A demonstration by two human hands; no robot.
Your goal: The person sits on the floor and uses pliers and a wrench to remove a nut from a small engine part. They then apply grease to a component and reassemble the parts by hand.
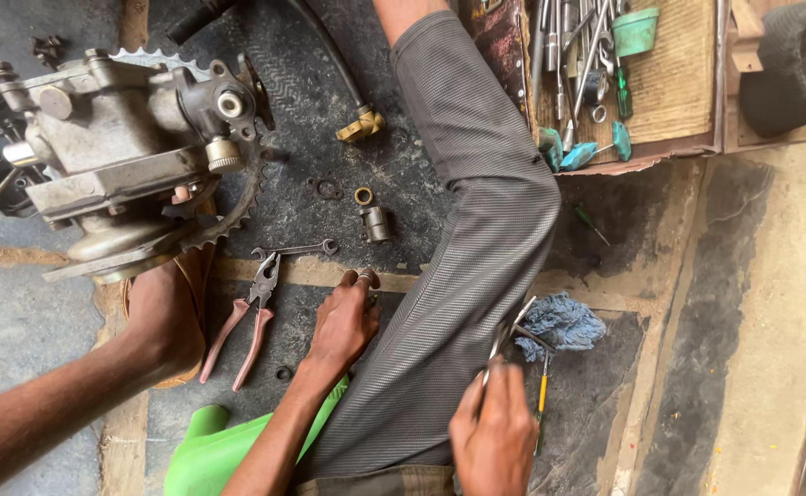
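My left hand (pixel 346 320) rests on the dark mat beside my grey-trousered leg (pixel 476 239). Its curled fingertips pinch what looks like a small metal ring (pixel 366 275). Red-handled pliers (pixel 249 317) and a small spanner (pixel 297 248) lie just left of it. At the bottom, my right hand (pixel 495 432) grips a thin metal plier-like tool (pixel 510 335) whose tips point up at a blue rag (pixel 561 323). Another person's hand (pixel 166 317) reaches in from the left under a grey engine casing (pixel 118 147) with a toothed sprocket.
A brass ring (pixel 363 195), a small metal bush (pixel 375 223), black O-rings (pixel 329 189) and a brass hose fitting (pixel 361 125) lie on the mat. A tray of tools (pixel 669 87) stands at the top right. A yellow-handled screwdriver (pixel 542 395) lies by the rag.
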